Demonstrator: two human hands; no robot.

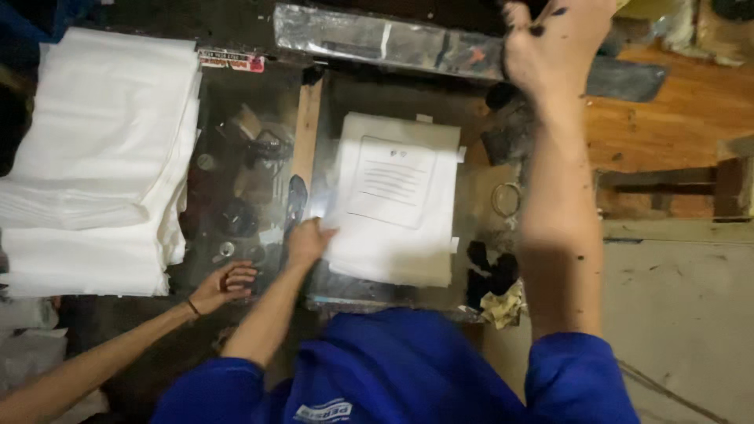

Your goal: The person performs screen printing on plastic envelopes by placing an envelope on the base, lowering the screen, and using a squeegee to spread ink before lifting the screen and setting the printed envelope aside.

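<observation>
A white fabric sheet (397,235) with a faint printed rectangle of lines lies flat on a dark printing bed (369,294) in front of me. My left hand (309,240) rests on the sheet's left edge, fingers curled on it. My right hand (550,43), spotted with black ink, is raised at the top of the view. Its fingers are closed on the silver-taped frame bar (377,38) that runs across the back of the bed. My sleeves are blue.
A tall stack of white folded fabric (98,149) sits at the left. Another person's hand (225,284) with a dark wristband reaches in from the lower left. Inky rags (496,286) and a tape ring (506,199) lie right of the bed, beside a wooden surface (667,126).
</observation>
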